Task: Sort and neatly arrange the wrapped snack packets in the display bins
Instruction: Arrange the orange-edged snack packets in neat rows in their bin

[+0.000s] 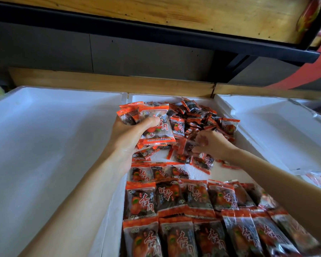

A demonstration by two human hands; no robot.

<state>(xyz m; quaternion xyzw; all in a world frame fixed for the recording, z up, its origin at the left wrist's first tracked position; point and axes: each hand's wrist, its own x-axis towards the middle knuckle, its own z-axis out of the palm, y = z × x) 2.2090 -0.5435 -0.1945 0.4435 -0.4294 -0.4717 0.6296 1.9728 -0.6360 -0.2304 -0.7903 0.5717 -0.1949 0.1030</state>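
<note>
I am working in the middle foam bin (152,96), where the snack packets are lying in two states: neat rows (191,199) are overlapping along the near end, and a loose heap (198,114) is sitting at the far end. My left hand (130,134) is curling round a small stack of packets (156,127), with the thumb pressing across the top one. My right hand (213,143) is reaching into the heap's near edge, its fingertips pinching a single packet (185,148). I am judging these packets to be light, crinkly and slick. The film will likely be sliding against itself, so the stack is wanting a firm squeeze across its faces. The lumpy middle is looking soft; the flat crimped end seals are offering the better pinch — that is where I am aiming to take each one.
</note>
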